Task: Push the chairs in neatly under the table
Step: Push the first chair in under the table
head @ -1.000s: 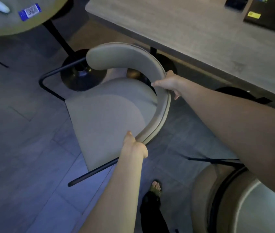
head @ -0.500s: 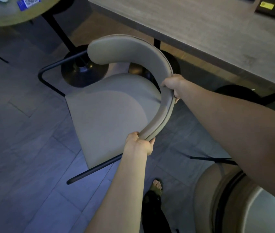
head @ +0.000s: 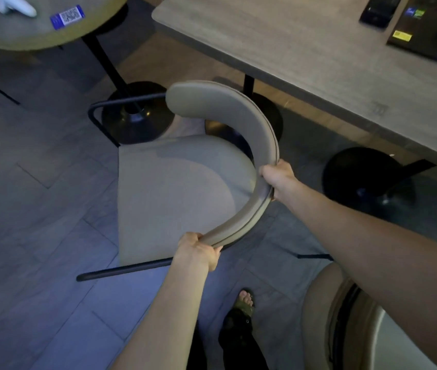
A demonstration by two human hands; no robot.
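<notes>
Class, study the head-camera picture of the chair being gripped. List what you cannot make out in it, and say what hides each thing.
1. Fingers of the left hand and right hand: curled behind the chair backrest.
2. Chair legs on the table side: hidden under the seat.
3. Second chair: cut off by the bottom and right edges, crossed by the right forearm.
4. Label print: too small.

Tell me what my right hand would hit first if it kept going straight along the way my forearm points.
The right hand is already gripping the chair's curved backrest, so it meets that first. Beyond it, the line seems to run over the seat, though depth is unclear.
</notes>
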